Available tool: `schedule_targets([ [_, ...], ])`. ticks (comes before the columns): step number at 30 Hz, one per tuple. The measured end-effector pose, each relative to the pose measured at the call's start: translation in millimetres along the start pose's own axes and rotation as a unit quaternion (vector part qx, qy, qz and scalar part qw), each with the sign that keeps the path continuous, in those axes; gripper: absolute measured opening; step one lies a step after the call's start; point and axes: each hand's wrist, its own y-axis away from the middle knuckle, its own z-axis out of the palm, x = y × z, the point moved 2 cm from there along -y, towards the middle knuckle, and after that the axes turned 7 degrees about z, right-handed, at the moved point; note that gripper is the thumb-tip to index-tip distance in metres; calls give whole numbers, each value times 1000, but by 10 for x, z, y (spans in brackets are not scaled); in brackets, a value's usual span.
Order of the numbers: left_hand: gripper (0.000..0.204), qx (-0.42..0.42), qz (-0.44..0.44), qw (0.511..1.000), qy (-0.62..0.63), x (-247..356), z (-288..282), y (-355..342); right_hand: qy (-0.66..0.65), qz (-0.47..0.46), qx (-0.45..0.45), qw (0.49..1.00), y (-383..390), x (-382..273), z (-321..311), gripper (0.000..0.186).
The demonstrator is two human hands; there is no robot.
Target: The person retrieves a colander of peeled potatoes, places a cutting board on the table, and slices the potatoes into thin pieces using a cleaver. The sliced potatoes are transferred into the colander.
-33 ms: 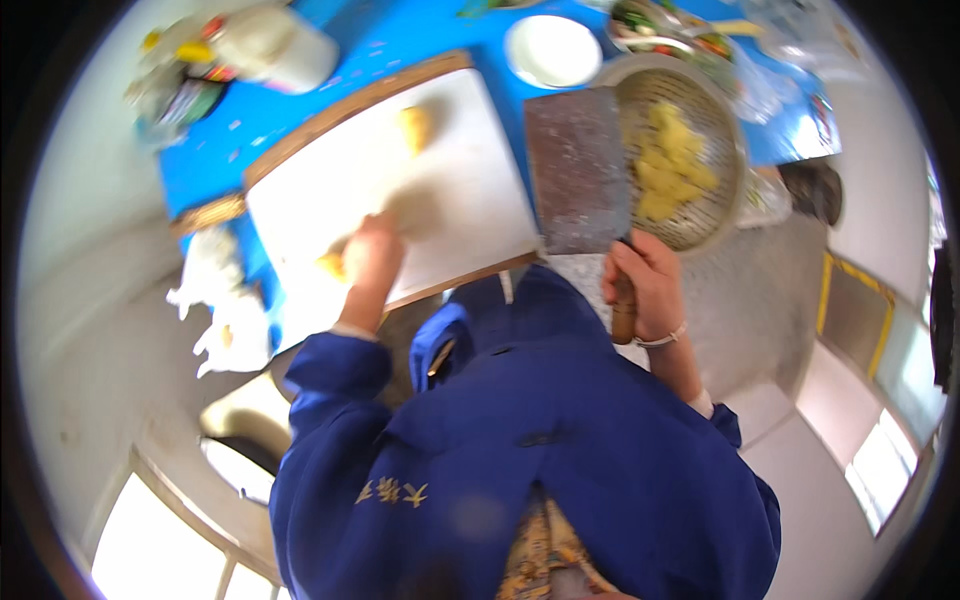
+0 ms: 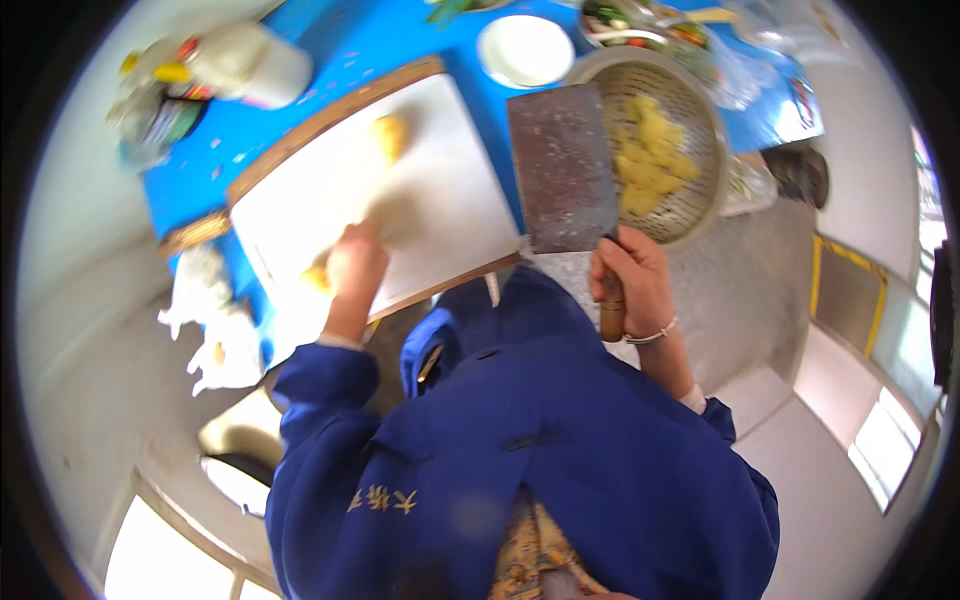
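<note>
My right hand [image 2: 642, 280] is closed round the wooden handle of a cleaver [image 2: 562, 168]. Its broad dark blade points away from me, between the white cutting board [image 2: 450, 190] and a perforated metal colander [image 2: 708, 150]. Pale yellow chunks [image 2: 650, 160], perhaps potato, lie in the colander. Over the board's near left part is my left hand [image 2: 357, 262], its fingers curled in; what they hold, if anything, is hidden. A yellow piece [image 2: 316, 278] shows just beside that hand. Another yellow piece [image 2: 391, 138] rests near the board's far edge.
Beyond the board, a white bowl [image 2: 525, 52] stands on the blue tabletop [image 2: 385, 30]. A large pale container [image 2: 252, 65] is at the far left. White plastic bags [image 2: 215, 320] hang by the left edge. A bowl of mixed vegetables [image 2: 625, 25] sits behind the colander.
The whole view has shifted slightly, so table and hands appear a little further left. Both hands keep about the same place relative to the board and colander; the cleaver stays in my right hand.
</note>
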Motion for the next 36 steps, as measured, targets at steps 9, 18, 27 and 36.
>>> schedule_targets([
  [9,18,76,210,914,338,2014,-366,-1285,-106,-136,217,961,744,-78,-997,11],
  [18,9,156,56,950,266,1162,-550,-499,-118,-135,243,953,761,113,-1067,11],
  [27,45,264,-138,953,56,-259,-523,1377,311,-85,-92,942,-135,134,515,19],
  [36,49,364,-84,926,49,-337,-229,1326,640,-332,-221,657,-441,535,2089,16],
])
